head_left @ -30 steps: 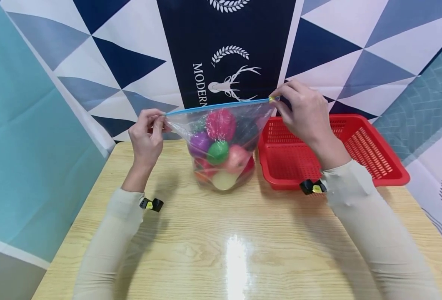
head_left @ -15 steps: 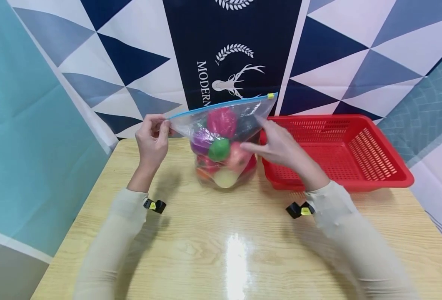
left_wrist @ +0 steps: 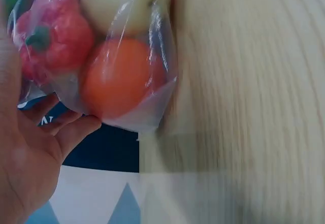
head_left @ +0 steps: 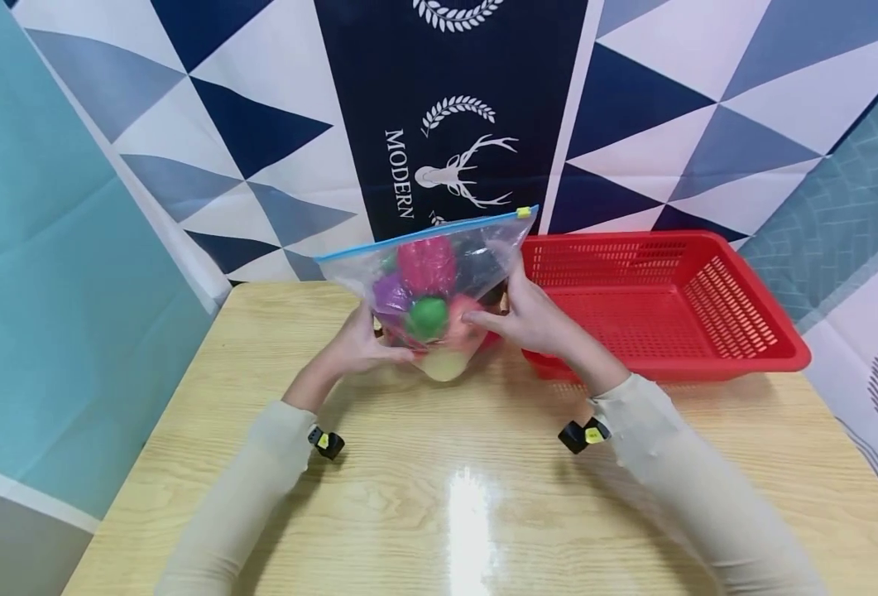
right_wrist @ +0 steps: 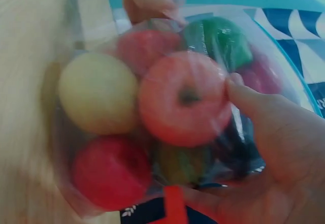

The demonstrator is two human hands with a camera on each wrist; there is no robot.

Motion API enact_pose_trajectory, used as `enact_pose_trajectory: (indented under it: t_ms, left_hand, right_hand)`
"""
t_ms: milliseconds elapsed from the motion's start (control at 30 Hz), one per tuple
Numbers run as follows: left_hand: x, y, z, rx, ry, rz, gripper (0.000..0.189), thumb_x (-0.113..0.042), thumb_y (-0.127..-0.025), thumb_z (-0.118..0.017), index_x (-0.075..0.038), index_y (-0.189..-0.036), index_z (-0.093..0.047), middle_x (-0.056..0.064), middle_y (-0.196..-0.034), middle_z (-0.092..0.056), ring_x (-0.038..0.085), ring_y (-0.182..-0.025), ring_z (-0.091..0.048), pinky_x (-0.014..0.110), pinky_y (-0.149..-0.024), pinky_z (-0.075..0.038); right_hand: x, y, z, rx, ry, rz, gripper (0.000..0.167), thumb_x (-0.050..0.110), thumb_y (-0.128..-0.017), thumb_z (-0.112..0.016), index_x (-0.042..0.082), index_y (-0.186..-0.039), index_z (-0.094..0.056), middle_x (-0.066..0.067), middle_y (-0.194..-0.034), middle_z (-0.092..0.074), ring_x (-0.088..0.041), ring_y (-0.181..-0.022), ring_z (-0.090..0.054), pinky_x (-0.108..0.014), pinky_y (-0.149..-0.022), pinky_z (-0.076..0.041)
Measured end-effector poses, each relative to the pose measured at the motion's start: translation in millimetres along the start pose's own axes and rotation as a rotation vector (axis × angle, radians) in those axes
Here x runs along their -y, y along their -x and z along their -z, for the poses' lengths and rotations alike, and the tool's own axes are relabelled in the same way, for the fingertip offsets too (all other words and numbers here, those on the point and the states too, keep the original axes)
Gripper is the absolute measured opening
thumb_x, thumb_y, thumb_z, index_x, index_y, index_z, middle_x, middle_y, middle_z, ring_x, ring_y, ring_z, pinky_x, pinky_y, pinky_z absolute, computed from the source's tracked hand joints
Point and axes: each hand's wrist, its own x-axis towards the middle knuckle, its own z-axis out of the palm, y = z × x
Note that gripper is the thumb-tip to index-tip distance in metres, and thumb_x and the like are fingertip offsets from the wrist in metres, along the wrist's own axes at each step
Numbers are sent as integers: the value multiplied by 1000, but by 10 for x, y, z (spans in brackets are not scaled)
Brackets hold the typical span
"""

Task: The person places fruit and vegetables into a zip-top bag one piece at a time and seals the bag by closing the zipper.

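Observation:
A clear slider zip bag packed with fruit and vegetables stands on the table, its blue strip on top and yellow slider at the right end. My right hand grips its right side, thumb on the front by a pinkish apple, other fingers behind. At the lower left side, my left hand touches the bag with loosely extended fingers, near an orange fruit and a red pepper. Also inside are a yellowish round fruit and a green piece.
Right behind my right hand, a red slotted plastic basket stands on the wooden table. A patterned cloth hangs along the back, close to the bag.
My right hand has left the slider corner and come down to the bag's right side. The left hand has let go of the top left corner and moved to the lower left side.

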Motion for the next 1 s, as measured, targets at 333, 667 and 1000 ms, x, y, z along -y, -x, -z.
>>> enact_pose_trajectory:
  t_ms: [333,667,1000]
  left_hand:
    - [-151,11,-54,-89,-129,30,95,-36,-90,-89,-14,-167,-38,19,-156,-67,40,-142,-68,62,-118,-57]
    - [-483,-47,-28,-142,126,313,77,-50,-111,-57,-10,-172,-34,26,-154,-63,35,-130,-70,36,-88,-64]
    - [-209,-103,-52,45,261,512,85,-69,-110,-45,-1,-161,-47,21,-118,-78,9,-72,-66,26,-53,-49]
  right_hand:
    - [31,41,-128,-86,12,-20,99,32,-101,-85,29,-179,-23,-21,-167,-55,-42,-147,-63,-64,-118,-59]
    - [158,58,-89,-127,16,-151,105,57,-104,-71,33,-183,-6,-21,-161,-60,-37,-135,-67,-58,-110,-61]
    - [120,116,-402,-60,235,-155,79,48,-109,-67,21,-176,-37,-26,-172,-49,-48,-154,-56,-79,-120,-49]
